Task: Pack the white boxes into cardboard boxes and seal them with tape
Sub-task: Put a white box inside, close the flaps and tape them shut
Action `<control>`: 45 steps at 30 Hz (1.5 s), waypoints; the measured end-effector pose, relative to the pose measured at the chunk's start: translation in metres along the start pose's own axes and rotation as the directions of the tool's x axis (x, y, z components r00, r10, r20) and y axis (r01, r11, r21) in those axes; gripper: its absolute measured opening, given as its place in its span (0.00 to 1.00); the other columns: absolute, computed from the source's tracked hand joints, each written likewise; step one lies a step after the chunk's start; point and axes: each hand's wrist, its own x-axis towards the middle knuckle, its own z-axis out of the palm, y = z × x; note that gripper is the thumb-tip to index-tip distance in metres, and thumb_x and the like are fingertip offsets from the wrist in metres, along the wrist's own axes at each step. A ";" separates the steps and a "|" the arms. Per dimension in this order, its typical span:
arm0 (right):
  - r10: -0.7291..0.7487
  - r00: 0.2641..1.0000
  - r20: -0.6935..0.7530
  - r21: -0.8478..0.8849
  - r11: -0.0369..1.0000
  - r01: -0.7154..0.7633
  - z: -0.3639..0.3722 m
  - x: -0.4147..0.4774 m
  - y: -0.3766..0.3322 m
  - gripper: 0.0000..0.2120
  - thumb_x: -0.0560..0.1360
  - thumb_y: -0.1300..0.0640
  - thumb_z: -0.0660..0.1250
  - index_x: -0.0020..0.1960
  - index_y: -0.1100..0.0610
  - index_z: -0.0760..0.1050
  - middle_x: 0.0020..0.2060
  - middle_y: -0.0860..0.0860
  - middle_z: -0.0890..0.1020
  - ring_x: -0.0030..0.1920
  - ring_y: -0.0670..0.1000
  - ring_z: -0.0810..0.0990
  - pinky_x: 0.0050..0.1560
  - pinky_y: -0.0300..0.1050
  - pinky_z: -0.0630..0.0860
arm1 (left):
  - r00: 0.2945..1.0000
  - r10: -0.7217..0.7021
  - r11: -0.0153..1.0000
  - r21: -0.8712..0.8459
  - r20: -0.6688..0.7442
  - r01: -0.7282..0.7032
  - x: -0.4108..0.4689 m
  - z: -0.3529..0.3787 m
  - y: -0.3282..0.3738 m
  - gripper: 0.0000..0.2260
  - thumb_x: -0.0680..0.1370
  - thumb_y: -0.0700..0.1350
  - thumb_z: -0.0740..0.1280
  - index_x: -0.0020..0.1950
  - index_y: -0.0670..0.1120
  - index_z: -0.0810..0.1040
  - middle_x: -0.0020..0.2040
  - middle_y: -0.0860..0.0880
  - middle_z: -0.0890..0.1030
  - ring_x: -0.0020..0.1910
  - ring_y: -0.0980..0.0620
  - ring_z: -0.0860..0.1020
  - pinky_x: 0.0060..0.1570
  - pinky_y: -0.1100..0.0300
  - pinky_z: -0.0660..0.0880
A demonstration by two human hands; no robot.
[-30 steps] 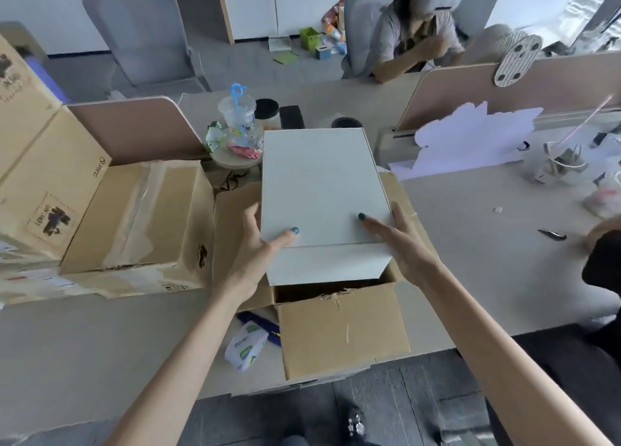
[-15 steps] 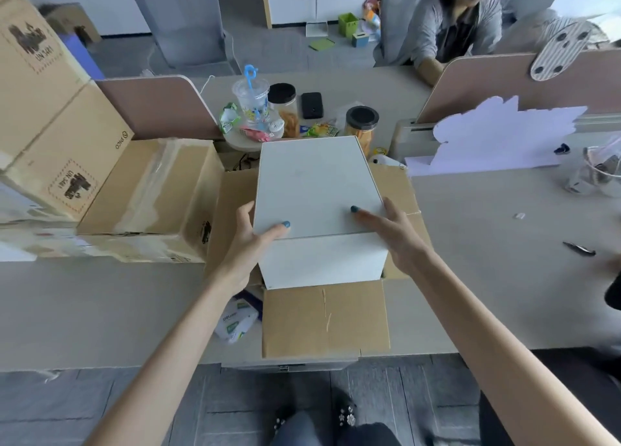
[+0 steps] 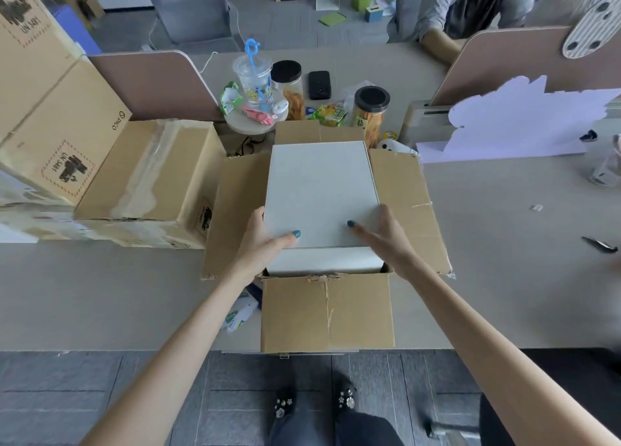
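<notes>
While the left hand (image 3: pixel 263 240) clasps the near left corner of the white box (image 3: pixel 321 193), thumb laid across the top and the rest wrapped down the side, the right hand (image 3: pixel 386 240) holds the near right corner the same way. Both are closed on it, and neither is nearer than the other. From the fingers (image 3: pixel 290 234) the white box stretches straight away from the person, its long axis running front to back and its top roughly level. It sits partly down inside the open cardboard box (image 3: pixel 327 311), whose four flaps are splayed outward. Its near face shows above the carton's near rim, so I judge it not yet fully seated. The coming move would then be a straight push downward, sides kept square to the opening. The cardboard box stands near the front of the desk (image 3: pixel 100 294), its front flap reaching to that edge. Hidden are the fingers below the box edges, the carton's floor, anything already inside, and the depth remaining. No tape roll can be made out.
</notes>
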 end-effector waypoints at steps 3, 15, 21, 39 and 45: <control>-0.015 1.000 0.017 -0.300 0.954 0.020 0.008 -0.003 0.003 0.34 0.74 0.53 0.73 0.71 0.62 0.59 0.65 0.58 0.69 0.63 0.58 0.71 0.55 0.44 0.70 | 0.998 0.057 0.930 0.364 -0.012 -0.049 -0.003 0.015 -0.006 0.38 0.74 0.43 0.73 0.78 0.49 0.56 0.72 0.46 0.64 0.68 0.46 0.69 0.58 0.61 0.66; -0.044 0.992 0.116 -0.591 0.800 0.104 0.020 -0.024 0.031 0.35 0.77 0.54 0.68 0.77 0.58 0.54 0.77 0.61 0.50 0.77 0.60 0.52 0.69 0.55 0.65 | 0.989 0.142 0.668 0.732 0.051 -0.134 -0.022 0.033 -0.029 0.21 0.81 0.44 0.65 0.73 0.46 0.67 0.73 0.46 0.66 0.66 0.44 0.72 0.51 0.52 0.73; -0.373 0.900 0.226 -0.703 0.577 0.416 -0.006 -0.059 0.059 0.32 0.70 0.77 0.55 0.70 0.58 0.69 0.75 0.53 0.65 0.74 0.54 0.64 0.58 0.51 0.77 | 0.866 0.475 0.502 0.762 0.154 -0.410 -0.051 0.004 -0.061 0.28 0.72 0.23 0.62 0.68 0.44 0.77 0.68 0.44 0.77 0.67 0.45 0.75 0.67 0.52 0.70; -0.511 0.859 0.031 -0.549 0.709 0.442 -0.020 -0.065 0.086 0.09 0.79 0.62 0.63 0.59 0.60 0.72 0.51 0.54 0.82 0.51 0.61 0.78 0.44 0.48 0.71 | 0.881 0.470 0.695 0.594 0.050 -0.404 -0.051 -0.018 -0.076 0.21 0.79 0.41 0.68 0.72 0.44 0.72 0.71 0.49 0.72 0.73 0.49 0.67 0.72 0.53 0.62; -0.465 0.882 -0.078 -0.535 0.766 0.356 -0.006 -0.038 0.065 0.37 0.75 0.65 0.67 0.78 0.55 0.54 0.76 0.53 0.62 0.71 0.56 0.64 0.64 0.51 0.69 | 0.963 0.241 0.804 0.580 -0.118 -0.130 -0.026 0.010 -0.069 0.40 0.79 0.50 0.68 0.81 0.47 0.45 0.81 0.45 0.51 0.78 0.44 0.54 0.75 0.43 0.55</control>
